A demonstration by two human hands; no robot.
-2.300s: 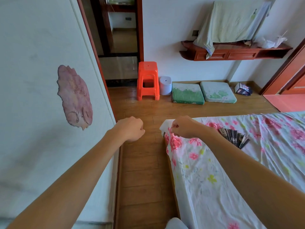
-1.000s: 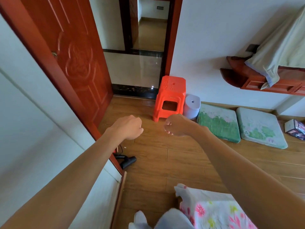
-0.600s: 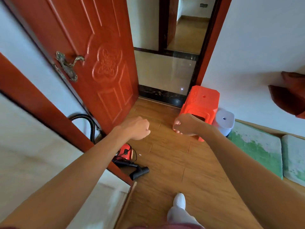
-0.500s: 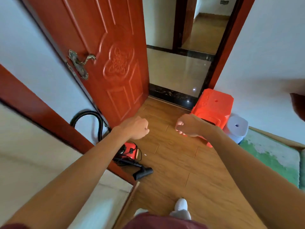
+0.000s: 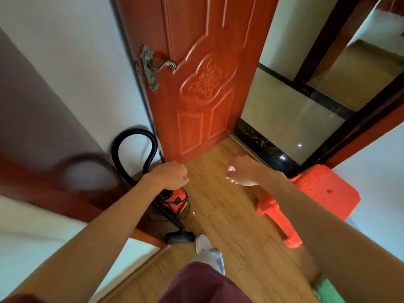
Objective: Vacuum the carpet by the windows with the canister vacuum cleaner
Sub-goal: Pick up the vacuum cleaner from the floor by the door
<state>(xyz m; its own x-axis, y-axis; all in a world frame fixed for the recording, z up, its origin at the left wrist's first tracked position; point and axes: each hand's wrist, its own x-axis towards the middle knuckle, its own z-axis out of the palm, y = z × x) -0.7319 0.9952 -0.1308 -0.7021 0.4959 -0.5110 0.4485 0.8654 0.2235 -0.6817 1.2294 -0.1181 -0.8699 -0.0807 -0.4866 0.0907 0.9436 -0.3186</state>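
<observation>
A small red canister vacuum cleaner [image 5: 175,201] stands on the wooden floor in the corner behind the open red door, partly hidden by my left forearm. Its black hose [image 5: 150,147] loops up against the white wall, and its black floor nozzle [image 5: 179,236] lies on the boards near my foot. My left hand [image 5: 171,175] hovers just above the canister with fingers curled, holding nothing. My right hand [image 5: 241,173] is held out over the floor to the right, fingers also curled and empty. No carpet or window is in view.
The open red door [image 5: 207,84] with a brass lever handle [image 5: 156,66] stands straight ahead; a tiled hallway [image 5: 290,114] lies beyond its dark threshold. A red plastic stool [image 5: 306,200] is at the right. A white partition with a red edge [image 5: 72,200] closes off the left.
I have walked from the bedside toward the door corner, and the view has swung left and down. The vacuum and hose have come into full view; both hands stay curled and empty.
</observation>
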